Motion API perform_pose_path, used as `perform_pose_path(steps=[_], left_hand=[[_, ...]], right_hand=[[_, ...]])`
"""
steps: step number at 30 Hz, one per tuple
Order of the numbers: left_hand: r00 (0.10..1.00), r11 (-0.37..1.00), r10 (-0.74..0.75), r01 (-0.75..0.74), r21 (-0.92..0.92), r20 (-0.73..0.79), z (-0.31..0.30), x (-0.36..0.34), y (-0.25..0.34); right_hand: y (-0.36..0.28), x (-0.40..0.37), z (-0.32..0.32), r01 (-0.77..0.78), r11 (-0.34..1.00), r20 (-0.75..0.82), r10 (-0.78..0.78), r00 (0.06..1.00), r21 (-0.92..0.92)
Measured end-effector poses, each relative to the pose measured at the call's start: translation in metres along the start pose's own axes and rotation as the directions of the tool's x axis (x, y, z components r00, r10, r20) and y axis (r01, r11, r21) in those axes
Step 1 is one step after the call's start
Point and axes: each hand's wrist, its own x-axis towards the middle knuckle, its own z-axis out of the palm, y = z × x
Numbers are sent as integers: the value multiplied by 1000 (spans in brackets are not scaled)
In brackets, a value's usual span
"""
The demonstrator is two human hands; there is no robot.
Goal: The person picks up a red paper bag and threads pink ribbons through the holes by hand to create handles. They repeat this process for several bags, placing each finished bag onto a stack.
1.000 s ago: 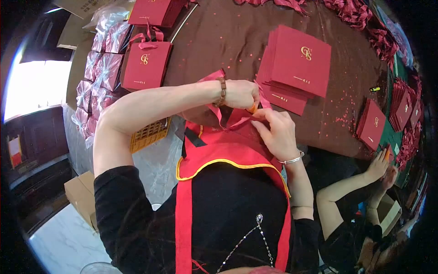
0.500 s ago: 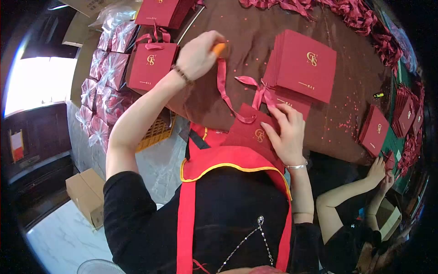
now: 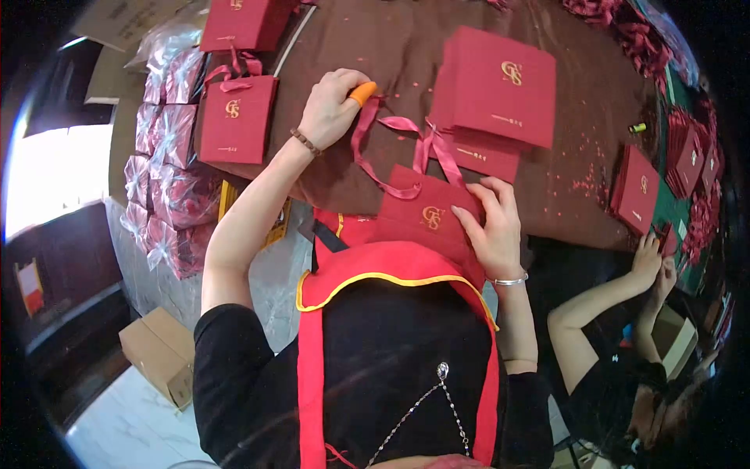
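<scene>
A red gift bag (image 3: pixel 414 207) with gold lettering lies at the table's front edge, partly over the red apron (image 3: pixel 375 266). My right hand (image 3: pixel 494 227) rests on the bag's right side, fingers bent and somewhat apart. A pink ribbon (image 3: pixel 363 148) loops from the bag up to my left hand (image 3: pixel 336 102), whose fingers are closed on its end. An orange cover (image 3: pixel 362 93) sits on one digit of that hand. More ribbon (image 3: pixel 444 152) stands up from the bag's top, beside a stack of red bags (image 3: pixel 500 86).
Bags with ribbons (image 3: pixel 238 125) stand at the left, near plastic-wrapped packages (image 3: pixel 172 141). Red scraps dot the brown tablecloth (image 3: pixel 328 180). At the right, a co-worker's hands (image 3: pixel 655 266) are near another bag stack (image 3: pixel 635 190). A cardboard box (image 3: pixel 160 352) stands on the floor.
The view has shifted, so the table's items sit further left and up. My left hand has come slightly down and closer to the bag, with the ribbon still in it. My right hand stays at the bag.
</scene>
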Motion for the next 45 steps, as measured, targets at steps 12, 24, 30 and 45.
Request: perform_pose_path(steps=[12, 24, 30, 45], left_hand=[[970, 974, 218, -208, 94, -109, 9, -17, 5], [872, 776, -84, 361, -517, 483, -10, -59, 126], [943, 908, 140, -1, -419, 301, 29, -74, 125], [946, 950, 312, -313, 3, 90, 37, -81, 117]], right_hand=[[-7, 1, -10, -50, 999, 6, 50, 999, 15], [28, -8, -26, -355, 837, 397, 184, 899, 416], [22, -4, -26, -564, 666, 510, 308, 803, 487], [9, 4, -11, -575, 604, 530, 279, 801, 551]])
